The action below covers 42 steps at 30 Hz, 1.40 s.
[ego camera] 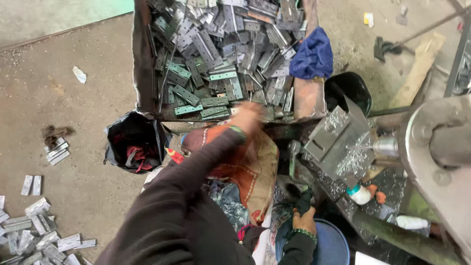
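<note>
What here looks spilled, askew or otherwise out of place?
Hinges lie scattered on the floor at lower left, away from the heaped tray. A blue rag sits on the tray's right edge. Metal shavings cover the machine's plate. The left hand is motion-blurred at the tray; the right hand grips a dark lever.

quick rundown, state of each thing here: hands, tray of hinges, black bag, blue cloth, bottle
left hand: blurred, at the tray's near edge
right hand: closed on a dark lever
metal tray: heaped with hinges
black bag: open
blue cloth: crumpled on tray's rim
white bottle: capped, lying tilted
</note>
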### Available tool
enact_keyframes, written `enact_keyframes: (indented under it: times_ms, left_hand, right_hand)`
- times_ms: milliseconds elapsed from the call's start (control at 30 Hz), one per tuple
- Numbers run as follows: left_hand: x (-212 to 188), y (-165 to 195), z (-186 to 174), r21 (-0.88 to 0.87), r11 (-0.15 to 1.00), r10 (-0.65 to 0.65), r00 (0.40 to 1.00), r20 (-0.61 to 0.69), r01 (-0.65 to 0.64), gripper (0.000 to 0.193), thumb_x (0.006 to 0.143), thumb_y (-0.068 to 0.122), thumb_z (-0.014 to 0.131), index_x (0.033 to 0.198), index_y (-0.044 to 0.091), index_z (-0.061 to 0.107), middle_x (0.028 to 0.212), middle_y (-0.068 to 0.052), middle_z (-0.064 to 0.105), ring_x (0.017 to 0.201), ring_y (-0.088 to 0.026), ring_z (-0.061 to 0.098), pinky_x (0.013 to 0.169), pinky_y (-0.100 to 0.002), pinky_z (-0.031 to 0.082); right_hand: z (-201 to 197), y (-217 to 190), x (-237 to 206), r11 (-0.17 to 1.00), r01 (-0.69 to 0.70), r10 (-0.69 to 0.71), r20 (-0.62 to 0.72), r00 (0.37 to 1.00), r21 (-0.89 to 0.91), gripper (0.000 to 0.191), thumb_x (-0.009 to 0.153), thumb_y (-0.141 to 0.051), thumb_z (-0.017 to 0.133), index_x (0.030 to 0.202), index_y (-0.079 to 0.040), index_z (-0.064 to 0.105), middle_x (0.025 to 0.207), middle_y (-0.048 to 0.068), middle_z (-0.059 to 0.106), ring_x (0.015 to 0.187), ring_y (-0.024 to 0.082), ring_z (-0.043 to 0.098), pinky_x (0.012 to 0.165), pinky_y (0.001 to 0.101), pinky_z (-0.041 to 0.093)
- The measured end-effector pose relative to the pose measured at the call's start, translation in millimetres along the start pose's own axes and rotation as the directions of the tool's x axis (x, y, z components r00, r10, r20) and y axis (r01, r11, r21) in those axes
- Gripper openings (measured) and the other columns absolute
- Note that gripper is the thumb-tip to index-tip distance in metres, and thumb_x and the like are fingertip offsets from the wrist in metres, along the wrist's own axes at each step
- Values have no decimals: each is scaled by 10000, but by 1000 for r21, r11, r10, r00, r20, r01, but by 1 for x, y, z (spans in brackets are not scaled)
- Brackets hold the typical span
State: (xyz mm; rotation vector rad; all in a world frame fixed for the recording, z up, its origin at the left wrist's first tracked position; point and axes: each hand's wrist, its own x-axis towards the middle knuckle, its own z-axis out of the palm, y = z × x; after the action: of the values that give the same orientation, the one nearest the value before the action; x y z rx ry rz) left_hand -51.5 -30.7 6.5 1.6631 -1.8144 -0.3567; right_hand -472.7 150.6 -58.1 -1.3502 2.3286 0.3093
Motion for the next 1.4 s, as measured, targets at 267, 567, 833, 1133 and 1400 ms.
enact_keyframes:
  times_ms: [267, 567, 833, 1133, 1400]
  left_hand:
    - [-47, -152, -82, 440, 834, -328, 940, -92, 334, 513, 798, 134, 701, 1310, 158, 685, 1409, -65, 597, 1357, -369, 478, 1066, -730, 329]
    - [-54, -153, -106, 444, 863, -271, 962, 10, 239, 596, 562, 283, 915, 1115, 175, 718, 1138, -39, 616, 1222, -282, 524, 1101, -633, 319]
    - [-61, -151, -83, 409, 878, -202, 966, -159, 250, 218, 809, 91, 705, 1001, 195, 718, 994, -11, 638, 1090, -256, 583, 954, -542, 411]
    - [31, 43, -33, -107, 931, 348, 937, -14, -348, 379, 708, 140, 727, 1085, 167, 714, 956, -36, 601, 968, -302, 555, 741, -464, 413]
    - [26, 159, 67, -210, 761, 643, 757, 114, -614, 413, 719, 76, 642, 1075, 263, 733, 1344, 29, 653, 1232, -250, 537, 1050, -531, 386]
  right_hand:
    - [5, -8, -4, 997, -53, 54, -22, 998, 52, 661, 885, -403, 713, 1443, -177, 442, 1123, 298, 728, 1077, 516, 675, 922, 573, 517]
    - [2, -10, -6, 996, -67, 67, 3, 998, 67, 705, 887, -399, 715, 1484, -181, 409, 1137, 303, 719, 1094, 511, 672, 939, 559, 516]
    - [6, -10, -4, 994, -98, 98, 20, 995, 37, 790, 889, -450, 713, 1535, -188, 341, 1202, 326, 690, 1141, 514, 656, 984, 559, 505]
    - [9, -12, -13, 983, -96, 97, -2, 995, 155, 752, 883, -438, 701, 1507, -164, 381, 1157, 330, 695, 1114, 504, 660, 954, 571, 516]
    - [13, -12, -19, 990, -94, 102, -68, 993, 107, 736, 853, -388, 700, 1484, -175, 388, 1144, 259, 713, 1069, 463, 684, 909, 572, 529]
